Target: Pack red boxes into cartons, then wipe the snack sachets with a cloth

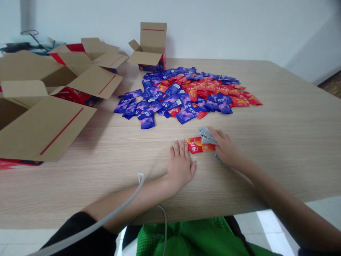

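Observation:
A red and orange sachet lies flat on the table in front of me. My right hand grips a folded grey cloth, which rests over the right part of that sachet. Flat on the tabletop, fingers stretched out, my left hand lies at the sachet's left end, its fingertips by the edge. Whether those fingers touch the sachet I cannot tell. Beyond both hands spreads a heap of blue sachets and red sachets.
Open cardboard boxes with raised flaps stand along the left. Another open box is at the back by the wall. A pale cable runs across my left forearm. The wooden table's front edge lies close to me.

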`<state>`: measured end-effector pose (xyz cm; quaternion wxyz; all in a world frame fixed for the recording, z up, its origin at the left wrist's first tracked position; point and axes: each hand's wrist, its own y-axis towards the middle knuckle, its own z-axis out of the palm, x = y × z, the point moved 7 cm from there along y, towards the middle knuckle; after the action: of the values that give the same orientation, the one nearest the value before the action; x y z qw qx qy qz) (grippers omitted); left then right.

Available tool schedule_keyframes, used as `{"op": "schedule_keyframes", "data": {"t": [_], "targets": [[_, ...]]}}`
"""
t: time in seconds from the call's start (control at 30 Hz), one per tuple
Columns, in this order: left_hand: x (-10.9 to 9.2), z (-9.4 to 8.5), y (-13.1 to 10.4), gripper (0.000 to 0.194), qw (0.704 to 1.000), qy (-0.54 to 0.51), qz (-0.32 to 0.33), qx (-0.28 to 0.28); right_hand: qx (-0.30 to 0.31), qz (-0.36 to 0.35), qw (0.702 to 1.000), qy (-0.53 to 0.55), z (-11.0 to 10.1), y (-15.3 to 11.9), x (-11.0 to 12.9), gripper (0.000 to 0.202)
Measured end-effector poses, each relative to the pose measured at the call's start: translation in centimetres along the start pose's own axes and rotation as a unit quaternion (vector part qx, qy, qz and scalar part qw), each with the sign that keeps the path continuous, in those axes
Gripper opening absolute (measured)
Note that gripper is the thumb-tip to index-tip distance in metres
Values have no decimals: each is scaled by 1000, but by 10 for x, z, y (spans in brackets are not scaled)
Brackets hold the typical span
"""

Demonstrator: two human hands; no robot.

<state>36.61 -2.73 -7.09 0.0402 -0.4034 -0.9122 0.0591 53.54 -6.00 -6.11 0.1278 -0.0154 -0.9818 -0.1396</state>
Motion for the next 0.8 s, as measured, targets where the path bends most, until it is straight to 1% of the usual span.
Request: {"op": "schedule_keyframes", "data": {"t": [0.07, 0.13, 0.2, 0.27, 0.33, 0.37, 0.47, 0.63, 0.8], "targets": [[0, 0, 0, 77, 1000, 0, 0, -2, -29, -8, 998, 48, -10, 11, 9, 80], [0, -1, 1, 77, 1000, 1, 0, -9, -47, -17, 996, 67, -14, 21, 28, 76], [-1, -2, 1, 75, 1000, 4, 3, -8, -24, -34, 998, 53, -4, 28, 53, 66], [-3, -4, 1, 70, 1000, 9, 12, 6, 20, -49, 998, 18, 11, 32, 74, 56], [-4, -5, 1, 65, 999, 13, 20, 21, 57, -65, 996, -10, 25, 33, 86, 52], [-4, -6, 1, 65, 999, 16, 19, 24, 65, -68, 995, -18, 29, 33, 87, 52], [-3, -8, 1, 69, 1000, 22, 7, 20, 64, -54, 996, -36, 30, 31, 78, 53], [-2, -4, 2, 74, 999, 23, -3, 21, 40, 8, 996, -81, 25, 21, 47, 56], [-2, -2, 2, 76, 1000, 13, -9, 17, 14, 80, 992, -100, 21, 3, 16, 55]]}}
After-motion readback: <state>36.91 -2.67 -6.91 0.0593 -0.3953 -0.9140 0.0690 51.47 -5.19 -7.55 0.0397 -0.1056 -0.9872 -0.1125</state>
